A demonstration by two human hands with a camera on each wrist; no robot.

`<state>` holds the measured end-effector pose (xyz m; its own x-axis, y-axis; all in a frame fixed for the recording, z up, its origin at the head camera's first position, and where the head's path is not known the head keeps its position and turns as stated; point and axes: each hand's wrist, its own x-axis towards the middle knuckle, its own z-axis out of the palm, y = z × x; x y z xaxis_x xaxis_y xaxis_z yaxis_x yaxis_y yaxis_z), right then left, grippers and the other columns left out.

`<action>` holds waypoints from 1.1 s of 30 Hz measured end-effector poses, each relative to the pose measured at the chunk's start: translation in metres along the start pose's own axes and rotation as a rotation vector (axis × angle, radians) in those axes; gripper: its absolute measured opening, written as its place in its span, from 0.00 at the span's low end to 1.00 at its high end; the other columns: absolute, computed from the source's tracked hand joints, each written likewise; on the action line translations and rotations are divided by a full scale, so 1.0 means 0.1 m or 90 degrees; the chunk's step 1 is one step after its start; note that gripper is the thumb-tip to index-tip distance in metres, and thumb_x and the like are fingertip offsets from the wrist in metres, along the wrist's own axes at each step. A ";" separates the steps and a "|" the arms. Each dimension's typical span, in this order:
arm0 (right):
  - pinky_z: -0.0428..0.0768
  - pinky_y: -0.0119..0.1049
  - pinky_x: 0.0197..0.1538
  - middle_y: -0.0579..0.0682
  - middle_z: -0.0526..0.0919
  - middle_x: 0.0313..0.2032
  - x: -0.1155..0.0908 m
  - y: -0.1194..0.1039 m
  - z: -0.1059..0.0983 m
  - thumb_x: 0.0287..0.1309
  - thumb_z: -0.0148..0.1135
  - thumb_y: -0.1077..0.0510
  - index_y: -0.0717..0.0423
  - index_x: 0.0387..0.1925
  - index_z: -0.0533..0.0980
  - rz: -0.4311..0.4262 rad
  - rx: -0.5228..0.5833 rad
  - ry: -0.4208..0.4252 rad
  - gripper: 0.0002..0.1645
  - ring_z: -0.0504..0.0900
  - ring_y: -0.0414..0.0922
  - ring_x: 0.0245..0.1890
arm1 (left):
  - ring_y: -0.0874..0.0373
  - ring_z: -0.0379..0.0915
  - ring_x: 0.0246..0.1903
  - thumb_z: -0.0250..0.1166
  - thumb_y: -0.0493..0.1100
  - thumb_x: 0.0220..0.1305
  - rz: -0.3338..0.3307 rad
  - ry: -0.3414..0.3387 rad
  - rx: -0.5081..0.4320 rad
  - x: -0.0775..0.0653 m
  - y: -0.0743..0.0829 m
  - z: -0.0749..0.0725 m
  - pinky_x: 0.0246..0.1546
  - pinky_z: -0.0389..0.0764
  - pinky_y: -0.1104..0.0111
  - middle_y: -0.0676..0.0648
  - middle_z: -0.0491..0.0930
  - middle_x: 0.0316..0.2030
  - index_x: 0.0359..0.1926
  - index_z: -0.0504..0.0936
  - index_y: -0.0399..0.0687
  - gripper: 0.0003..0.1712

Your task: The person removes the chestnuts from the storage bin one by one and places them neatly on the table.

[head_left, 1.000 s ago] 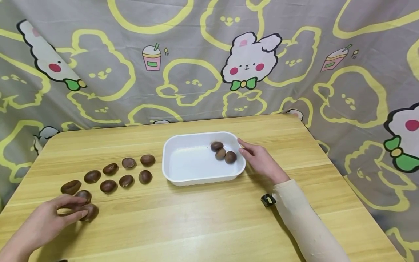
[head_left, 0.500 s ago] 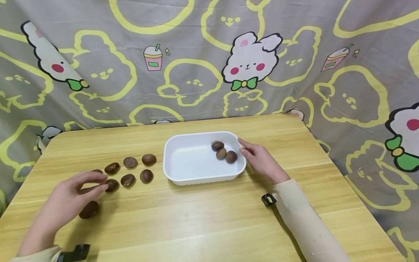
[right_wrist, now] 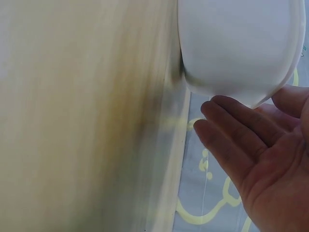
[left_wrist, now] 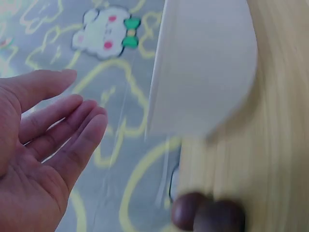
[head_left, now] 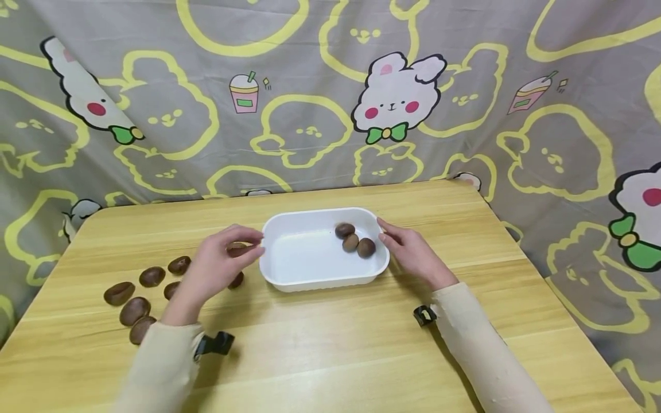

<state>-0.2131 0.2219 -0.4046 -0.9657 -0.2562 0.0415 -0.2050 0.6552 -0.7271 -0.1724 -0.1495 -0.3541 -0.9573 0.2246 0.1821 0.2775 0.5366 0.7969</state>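
A white tray [head_left: 299, 281] holds three brown chestnuts [head_left: 350, 242] at its right end. My left hand [head_left: 219, 261] is at the tray's left rim, thumb and fingers apart. The left wrist view shows this hand [left_wrist: 53, 140] with nothing between the fingers, the tray [left_wrist: 203, 67] beyond the fingertips. My right hand [head_left: 415, 255] touches the tray's right end. In the right wrist view, the right hand's [right_wrist: 260, 150] thumb is at the rim and its straight fingers lie along the outer wall. More chestnuts [head_left: 135, 311] lie on the table left of the tray, partly hidden by my left arm.
The wood-grain table [head_left: 330, 355] stretches out in front of the tray. Behind it and at the right hangs a grey curtain [head_left: 310, 74] with cartoon animals. Two blurred chestnuts [left_wrist: 190, 211] show low in the left wrist view. Black wrist straps sit on both sleeves.
My left hand has moved right, from the near-left chestnuts over the others to the tray's left rim. The right hand and the three chestnuts in the tray have stayed put.
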 end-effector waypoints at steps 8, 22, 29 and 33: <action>0.64 0.42 0.58 0.47 0.64 0.60 0.03 -0.04 -0.02 0.64 0.46 0.46 0.46 0.63 0.60 -0.018 0.006 -0.006 0.27 0.64 0.43 0.57 | 0.61 0.75 0.38 0.65 0.45 0.55 0.038 -0.047 -0.034 0.33 0.11 0.46 0.41 0.75 0.72 0.54 0.78 0.37 0.42 0.79 0.50 0.12; 0.63 0.43 0.58 0.46 0.65 0.60 -0.01 0.01 -0.06 0.64 0.47 0.47 0.47 0.63 0.61 -0.010 -0.003 0.007 0.27 0.64 0.44 0.58 | 0.54 0.72 0.45 0.66 0.38 0.52 0.090 -0.101 -0.006 0.72 0.34 1.12 0.46 0.73 0.67 0.45 0.77 0.43 0.46 0.77 0.38 0.18; 0.64 0.43 0.57 0.50 0.66 0.59 -0.02 0.00 -0.05 0.64 0.47 0.48 0.47 0.63 0.61 -0.017 0.003 0.012 0.26 0.66 0.46 0.57 | 0.53 0.71 0.46 0.66 0.35 0.51 0.089 -0.142 0.058 0.84 0.39 1.37 0.48 0.71 0.66 0.44 0.77 0.44 0.46 0.77 0.36 0.19; 0.66 0.43 0.56 0.51 0.67 0.57 -0.03 -0.01 -0.01 0.64 0.48 0.50 0.50 0.62 0.62 -0.035 0.010 0.015 0.26 0.68 0.46 0.55 | 0.55 0.71 0.46 0.67 0.36 0.51 0.072 -0.158 0.134 0.85 0.39 1.43 0.50 0.68 0.67 0.45 0.76 0.44 0.48 0.77 0.38 0.20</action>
<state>-0.2104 0.2222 -0.4030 -0.9568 -0.2741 0.0971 -0.2548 0.6296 -0.7340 -0.2314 0.0071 -0.3901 -0.8775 0.4700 0.0958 0.4165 0.6476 0.6381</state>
